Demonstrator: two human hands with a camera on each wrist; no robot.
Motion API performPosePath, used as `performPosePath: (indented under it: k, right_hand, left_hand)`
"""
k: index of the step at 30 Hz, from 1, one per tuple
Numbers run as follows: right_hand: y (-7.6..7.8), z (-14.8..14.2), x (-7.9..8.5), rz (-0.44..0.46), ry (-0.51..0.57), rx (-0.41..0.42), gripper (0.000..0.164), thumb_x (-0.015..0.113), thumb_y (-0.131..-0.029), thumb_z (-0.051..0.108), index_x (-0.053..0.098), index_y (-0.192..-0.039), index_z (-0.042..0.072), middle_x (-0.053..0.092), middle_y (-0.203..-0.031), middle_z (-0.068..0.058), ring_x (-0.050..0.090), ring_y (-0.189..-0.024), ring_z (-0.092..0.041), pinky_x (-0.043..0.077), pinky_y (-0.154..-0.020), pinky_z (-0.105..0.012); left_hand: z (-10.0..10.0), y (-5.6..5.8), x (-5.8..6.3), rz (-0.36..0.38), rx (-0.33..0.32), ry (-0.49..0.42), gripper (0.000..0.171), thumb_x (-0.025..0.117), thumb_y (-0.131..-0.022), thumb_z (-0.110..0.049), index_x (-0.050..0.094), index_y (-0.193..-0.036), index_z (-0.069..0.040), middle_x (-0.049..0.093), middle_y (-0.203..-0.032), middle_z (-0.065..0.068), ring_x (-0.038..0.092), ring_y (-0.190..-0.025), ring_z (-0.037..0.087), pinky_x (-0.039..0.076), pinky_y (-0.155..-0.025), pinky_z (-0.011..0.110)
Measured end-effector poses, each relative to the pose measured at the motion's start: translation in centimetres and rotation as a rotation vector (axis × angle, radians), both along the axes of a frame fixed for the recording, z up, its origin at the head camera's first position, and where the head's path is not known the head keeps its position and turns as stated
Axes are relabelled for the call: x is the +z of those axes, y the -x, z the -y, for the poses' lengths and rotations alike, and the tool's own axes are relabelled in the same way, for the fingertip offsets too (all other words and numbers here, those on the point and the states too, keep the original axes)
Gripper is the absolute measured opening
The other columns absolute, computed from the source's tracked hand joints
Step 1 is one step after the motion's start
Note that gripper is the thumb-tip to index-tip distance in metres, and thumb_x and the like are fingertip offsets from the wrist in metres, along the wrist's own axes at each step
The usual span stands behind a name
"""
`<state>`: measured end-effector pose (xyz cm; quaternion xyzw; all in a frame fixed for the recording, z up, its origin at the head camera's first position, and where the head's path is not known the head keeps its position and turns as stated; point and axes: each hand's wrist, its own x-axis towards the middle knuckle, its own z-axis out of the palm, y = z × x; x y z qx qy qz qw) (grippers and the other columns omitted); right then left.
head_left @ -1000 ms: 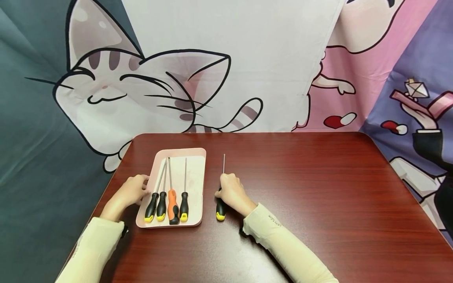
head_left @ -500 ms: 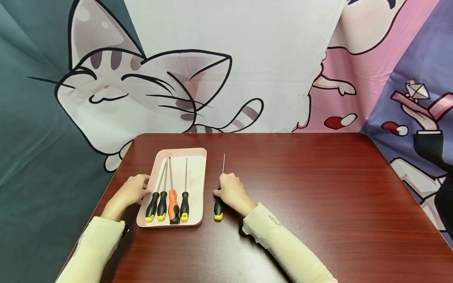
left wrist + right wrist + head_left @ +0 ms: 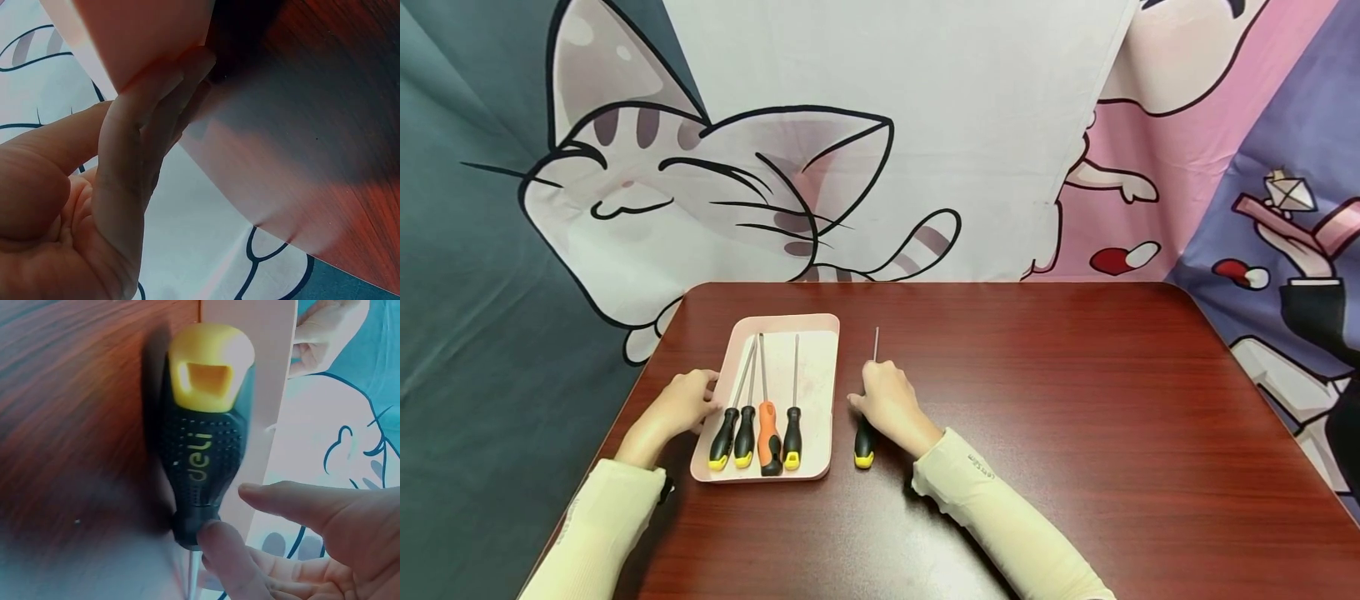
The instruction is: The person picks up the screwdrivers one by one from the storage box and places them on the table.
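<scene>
On tbl (image 3: 1075, 417) | R hand (image 3: 891, 402) touching scrdrvr (image 3: 864, 446) | L hand (image 3: 681, 402) touching tray (image 3: 817, 400)

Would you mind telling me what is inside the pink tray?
Inside the pink tray lie three black-and-yellow screwdrivers and one orange-and-black screwdriver, handles toward the person. The parts of the tray floor directly beneath them are covered and cannot be seen.
</scene>
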<state>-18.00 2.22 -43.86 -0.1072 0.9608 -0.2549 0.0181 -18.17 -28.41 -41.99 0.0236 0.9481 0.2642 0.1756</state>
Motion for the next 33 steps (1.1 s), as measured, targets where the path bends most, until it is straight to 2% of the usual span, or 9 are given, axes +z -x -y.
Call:
performPosePath:
  k: [11,18,24,33]
  right_hand:
    - [-0.1,0.5,1.1,-0.124,0.068,0.000,0.030,0.078,-0.088,0.023,0.056,-0.076,0.005,0.054,-0.065,-0.008,0.064,-0.062,-0.029,0.049,-0.047,-0.036]
    - [0.1,1.2,2.3,-0.174,0.090,0.036,0.028,0.077,-0.089,0.022,0.058,-0.078,0.005,0.053,-0.063,-0.005,0.063,-0.061,-0.028,0.050,-0.050,-0.036]
    - [0.0,1.9,3.0,-0.164,0.094,0.072,0.026,0.076,-0.090,0.022,0.059,-0.078,0.005,0.051,-0.063,-0.002,0.060,-0.060,-0.023,0.048,-0.052,-0.034]
    - [0.0,3.3,3.8,-0.125,0.103,0.113,0.030,0.075,-0.091,0.024,0.057,-0.073,0.008,0.051,-0.062,-0.001,0.056,-0.058,-0.018,0.045,-0.048,-0.028]
  left_hand:
    - [0.1,0.1,-0.2,0.012,0.001,0.006,0.051,0.061,-0.092,0.009,0.037,-0.135,0.025,0.060,-0.109,0.040,0.069,-0.088,0.039,0.059,-0.055,0.036]
    - [0.1,0.0,-0.2,0.003,-0.002,0.004,0.051,0.062,-0.092,0.009,0.038,-0.134,0.025,0.061,-0.109,0.040,0.069,-0.089,0.040,0.059,-0.055,0.036]
    - [0.0,0.0,-0.1,-0.002,-0.007,-0.001,0.051,0.062,-0.092,0.009,0.038,-0.134,0.025,0.061,-0.109,0.040,0.069,-0.088,0.040,0.059,-0.054,0.036]
    - [-0.1,0.1,0.0,-0.005,-0.003,0.014,0.051,0.062,-0.092,0.008,0.039,-0.134,0.024,0.062,-0.107,0.039,0.070,-0.083,0.036,0.059,-0.053,0.035]
